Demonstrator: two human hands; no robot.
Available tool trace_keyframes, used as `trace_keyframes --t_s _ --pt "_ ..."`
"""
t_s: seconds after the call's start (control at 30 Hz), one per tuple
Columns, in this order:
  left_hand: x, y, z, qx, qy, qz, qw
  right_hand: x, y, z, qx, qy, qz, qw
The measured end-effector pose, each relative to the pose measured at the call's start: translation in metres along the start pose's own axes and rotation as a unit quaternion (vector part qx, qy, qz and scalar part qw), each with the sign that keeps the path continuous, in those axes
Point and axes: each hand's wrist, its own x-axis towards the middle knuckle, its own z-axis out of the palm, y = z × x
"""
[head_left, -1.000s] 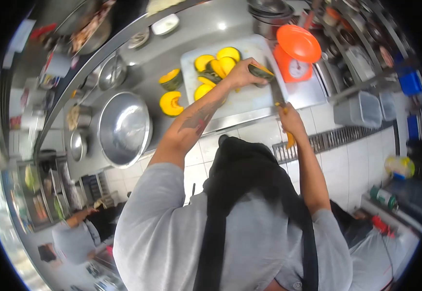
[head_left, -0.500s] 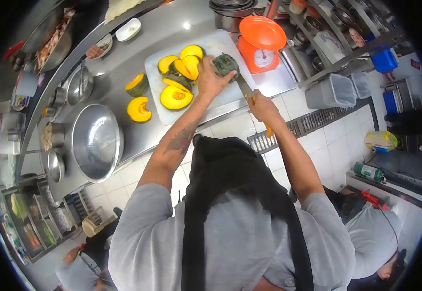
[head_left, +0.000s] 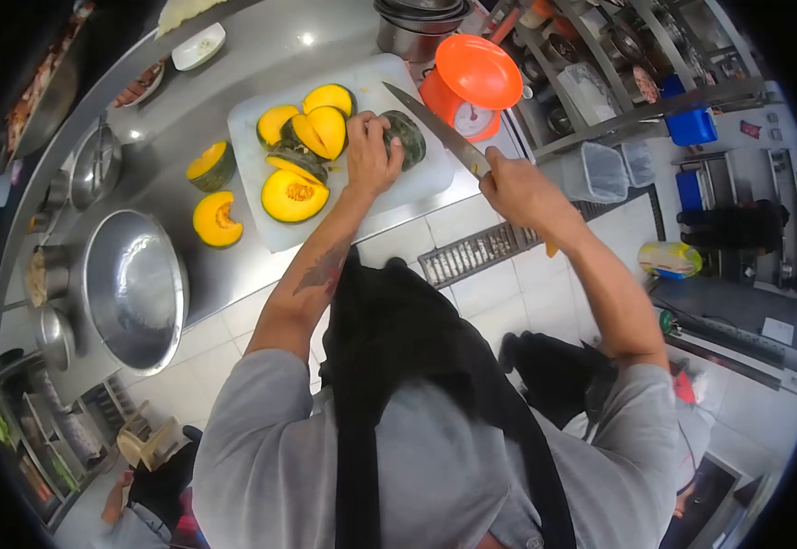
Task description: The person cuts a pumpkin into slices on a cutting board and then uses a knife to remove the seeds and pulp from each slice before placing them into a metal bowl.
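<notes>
Brought into fuller view since the earlier frame, the knife (head_left: 442, 133) is gripped by the right hand (head_left: 513, 188), right of upper centre. On the white cutting board (head_left: 371, 80) — upper middle of the frame — the green pumpkin chunk (head_left: 409, 142) is held by the left hand (head_left: 371, 154), fingers bent.

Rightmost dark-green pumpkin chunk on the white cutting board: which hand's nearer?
Left: the left hand touches the chunk from its left; the right hand is apart, to its right, gripping the long steel knife.
</notes>
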Motion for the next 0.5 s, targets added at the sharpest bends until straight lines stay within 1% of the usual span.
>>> trace_keyframes --t_s 0.07,0.1,0.13,0.2,0.23,0.3,0.43,0.5 --pt "0.001 -0.004 0.004 -0.008 0.025 0.015 1.000 0.004 -0.009 -0.020 -0.079 -0.015 -0.038 0.996" --pt "0.002 -0.005 0.008 -0.015 0.027 0.007 0.999 0.008 -0.011 -0.026 -0.100 -0.018 -0.065 0.993" --pt "0.003 -0.005 0.010 -0.020 0.032 0.011 0.999 0.011 -0.015 -0.029 -0.106 -0.025 -0.059 0.992" --pt "0.007 -0.004 0.014 -0.028 0.045 0.014 0.999 0.020 -0.031 -0.039 -0.144 -0.042 -0.087 0.985" --pt "0.009 -0.004 0.015 -0.028 0.039 0.010 0.999 0.023 -0.041 -0.046 -0.151 -0.045 -0.085 0.984" --pt "0.007 -0.006 0.017 -0.030 0.033 0.002 0.999 0.027 -0.064 -0.057 -0.098 -0.124 -0.009 0.987" --pt "0.007 -0.010 0.019 -0.035 0.035 0.001 0.999 0.035 -0.070 -0.063 -0.140 -0.130 -0.024 0.981" --pt "0.007 -0.010 0.018 -0.042 0.039 -0.003 0.998 0.028 -0.090 -0.083 -0.149 -0.196 0.028 0.969"
